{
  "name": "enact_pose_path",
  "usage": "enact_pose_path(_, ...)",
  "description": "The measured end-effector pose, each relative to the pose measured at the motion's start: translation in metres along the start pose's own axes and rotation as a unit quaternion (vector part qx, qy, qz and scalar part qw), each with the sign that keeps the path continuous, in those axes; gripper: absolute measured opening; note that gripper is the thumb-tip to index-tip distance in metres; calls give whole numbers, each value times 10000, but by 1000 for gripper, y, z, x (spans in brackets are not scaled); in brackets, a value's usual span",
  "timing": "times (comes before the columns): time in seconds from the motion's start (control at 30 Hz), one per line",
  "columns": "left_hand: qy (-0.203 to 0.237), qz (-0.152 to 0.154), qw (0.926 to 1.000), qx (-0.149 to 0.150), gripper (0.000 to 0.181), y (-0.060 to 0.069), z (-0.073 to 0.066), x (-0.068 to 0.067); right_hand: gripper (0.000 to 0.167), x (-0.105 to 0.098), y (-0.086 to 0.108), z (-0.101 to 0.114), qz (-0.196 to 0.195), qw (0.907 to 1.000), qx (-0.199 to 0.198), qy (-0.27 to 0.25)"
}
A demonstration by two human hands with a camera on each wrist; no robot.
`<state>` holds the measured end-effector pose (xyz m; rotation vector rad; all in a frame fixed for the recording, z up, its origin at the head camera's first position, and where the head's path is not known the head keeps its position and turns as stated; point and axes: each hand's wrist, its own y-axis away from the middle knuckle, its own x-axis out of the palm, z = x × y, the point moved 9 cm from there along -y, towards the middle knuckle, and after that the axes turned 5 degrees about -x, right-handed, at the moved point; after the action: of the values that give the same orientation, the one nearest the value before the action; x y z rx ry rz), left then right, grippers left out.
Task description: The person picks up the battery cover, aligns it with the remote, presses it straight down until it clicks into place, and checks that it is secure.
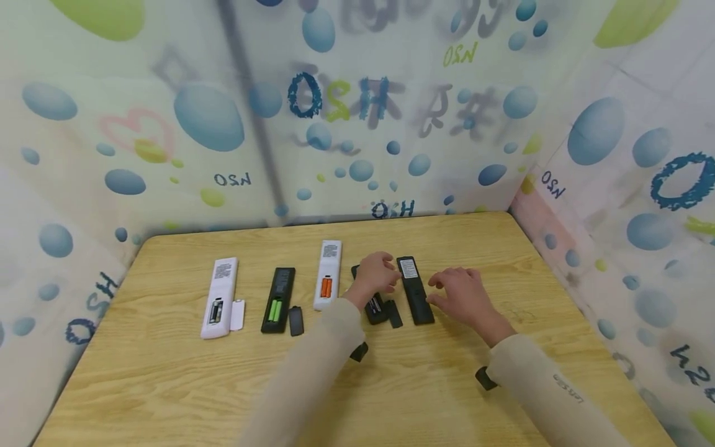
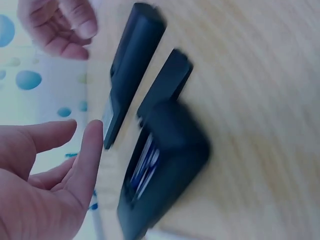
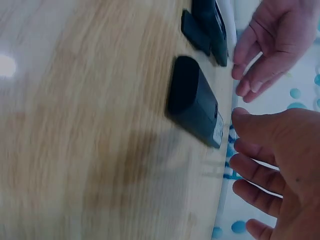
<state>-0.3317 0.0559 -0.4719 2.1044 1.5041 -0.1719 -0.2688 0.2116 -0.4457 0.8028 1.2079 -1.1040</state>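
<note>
A black remote control (image 1: 416, 292) lies back side up between my two hands, its battery cover closed. My left hand (image 1: 375, 273) hovers at its left with loosely bent fingers; whether a fingertip touches it I cannot tell. To its right is my right hand (image 1: 460, 295), fingers loosely curved and nothing held. Partly hidden beneath the left hand is another black remote (image 2: 170, 150), with batteries (image 2: 145, 167) visible in its uncovered compartment. Its loose black cover (image 1: 393, 314) lies beside it. In the right wrist view the closed remote (image 3: 187, 95) stands apart from the right hand (image 3: 295, 160).
Further left on the wooden table (image 1: 167, 379) lie a white remote with orange batteries (image 1: 329, 270), a black remote with green batteries (image 1: 278, 298) and its cover (image 1: 296, 321), and another white remote (image 1: 220, 295) beside its white cover (image 1: 237, 315). A patterned curtain (image 1: 357, 143) borders the table.
</note>
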Motion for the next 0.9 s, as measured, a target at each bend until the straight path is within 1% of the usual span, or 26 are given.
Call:
enact_pose_path(0.07,119,98,9999,45,52,1,0,-9,29,5,-2,8,128,9999,-80,36)
enact_pose_path(0.17,99,69,9999,55,50,4,3,-26,29,12,-3,22,325,9992,-228,102)
enact_pose_path(0.3,101,-95,9999,-47,48,6,11,-49,31,19,-6,41,404,9975,-564,169)
enact_pose_path(0.4,-55,-224,9996,-142,48,7,18,-62,32,23,-9,51,425,9959,-775,174)
enact_pose_path(0.5,-200,-259,9993,-171,47,6,23,-66,37,27,-10,57,548,9946,-855,222)
enact_pose_path(0.63,-384,-260,9988,-147,51,5,26,-66,47,32,-12,61,696,9934,-882,244)
enact_pose_path(0.73,-691,-342,9969,-146,54,5,26,-66,50,34,-13,63,745,9929,-898,246)
enact_pose_path(0.8,-995,-434,9940,-124,56,5,25,-66,51,35,-14,64,765,9927,-903,229)
enact_pose_path(0.9,-1235,-471,9911,-135,58,5,26,-64,52,38,-14,66,822,9921,-922,232)
